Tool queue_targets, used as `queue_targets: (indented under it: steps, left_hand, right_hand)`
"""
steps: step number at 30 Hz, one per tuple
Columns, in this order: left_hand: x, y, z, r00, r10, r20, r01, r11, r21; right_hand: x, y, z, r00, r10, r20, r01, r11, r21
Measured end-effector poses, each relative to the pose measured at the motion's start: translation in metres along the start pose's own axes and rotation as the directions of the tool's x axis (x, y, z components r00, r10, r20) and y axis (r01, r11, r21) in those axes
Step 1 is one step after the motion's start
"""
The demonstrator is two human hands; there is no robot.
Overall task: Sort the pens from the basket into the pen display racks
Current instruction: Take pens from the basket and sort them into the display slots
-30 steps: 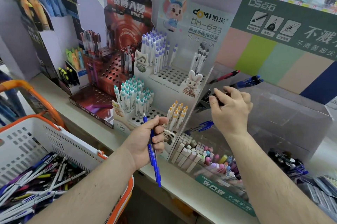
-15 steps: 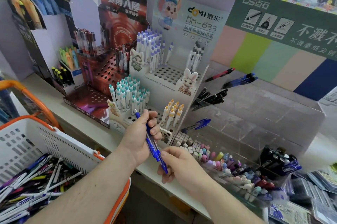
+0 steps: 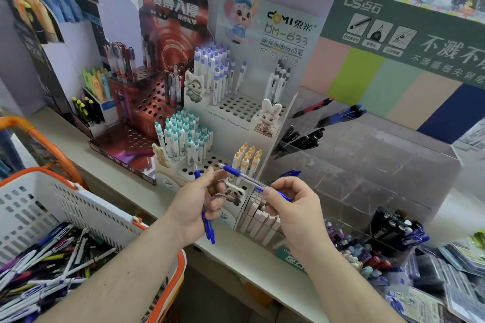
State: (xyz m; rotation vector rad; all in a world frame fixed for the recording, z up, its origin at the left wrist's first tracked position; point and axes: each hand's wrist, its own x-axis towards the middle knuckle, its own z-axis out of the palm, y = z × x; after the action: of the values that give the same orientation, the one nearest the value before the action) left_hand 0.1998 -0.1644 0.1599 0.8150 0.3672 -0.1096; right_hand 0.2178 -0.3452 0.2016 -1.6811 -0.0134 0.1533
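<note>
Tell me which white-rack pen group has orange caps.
The small front-right cluster, just above the right hand; the other groups have teal, purple or dark tops.

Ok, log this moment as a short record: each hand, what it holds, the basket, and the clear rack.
left hand: grips blue pens, pointing down
right hand: pinches a clear blue pen, lying roughly level
basket: white with orange rim, lower left, many loose pens inside
clear rack: right of the white stand, holds a few black, blue and red pens in its upper slots
white stand: pens upright in holes
</note>
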Motion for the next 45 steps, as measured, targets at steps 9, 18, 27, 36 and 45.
queue_targets:
  steps: [9, 18, 27, 36, 45]
  left_hand:
    - [-0.007, 0.000, 0.008, 0.992, -0.038, 0.117, 0.066, 0.968, -0.241]
    - [-0.006, -0.011, 0.015, 0.998, 0.067, -0.018, -0.063, 0.986, 0.155]
    - [-0.003, -0.014, 0.003, 0.999, 0.037, -0.033, -0.029, 0.977, 0.213]
    - [-0.003, -0.014, 0.003, 0.999, 0.014, -0.032, -0.009, 0.987, 0.158]
    - [-0.004, -0.013, 0.005, 0.999, -0.005, -0.032, 0.010, 0.987, 0.161]
  right_hand:
    - [0.001, 0.007, -0.010, 0.997, 0.036, -0.070, -0.034, 0.999, 0.033]
    - [0.000, 0.012, -0.008, 0.946, -0.003, -0.324, 0.055, 0.987, 0.152]
    - [0.029, 0.005, -0.035, 0.823, -0.351, -0.447, 0.285, 0.935, -0.210]
    - [0.062, 0.036, -0.021, 0.908, -0.341, -0.243, 0.170, 0.831, -0.529]
    - [0.074, 0.042, -0.027, 0.957, -0.240, -0.162, 0.058, 0.706, -0.706]
